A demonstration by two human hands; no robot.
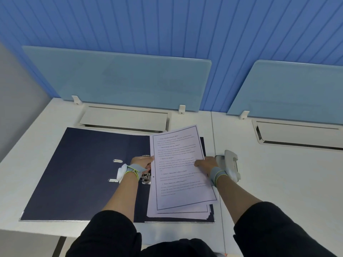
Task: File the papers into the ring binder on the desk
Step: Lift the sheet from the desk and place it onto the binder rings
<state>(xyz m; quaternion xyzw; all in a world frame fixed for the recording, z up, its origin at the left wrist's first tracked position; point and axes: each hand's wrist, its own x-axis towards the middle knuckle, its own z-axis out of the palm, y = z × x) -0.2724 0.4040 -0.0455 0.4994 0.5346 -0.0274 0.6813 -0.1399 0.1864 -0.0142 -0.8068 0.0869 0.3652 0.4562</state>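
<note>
A dark blue ring binder [81, 171] lies open flat on the white desk [278, 182]. Its metal ring mechanism [146, 179] shows at the spine, partly hidden by my left hand. A stack of printed white papers [178, 182] lies slightly fanned over the binder's right half. My left hand [142, 162] grips the stack's left edge beside the rings. My right hand [206, 164] grips its right edge, thumb on top of the page. Both wrists wear grey bands.
A grey hole punch [231, 165] stands just right of the papers, behind my right hand. Two cable-tray flaps [126, 118] [297, 134] are set into the desk at the back. Frosted blue divider screens [118, 76] rise behind them.
</note>
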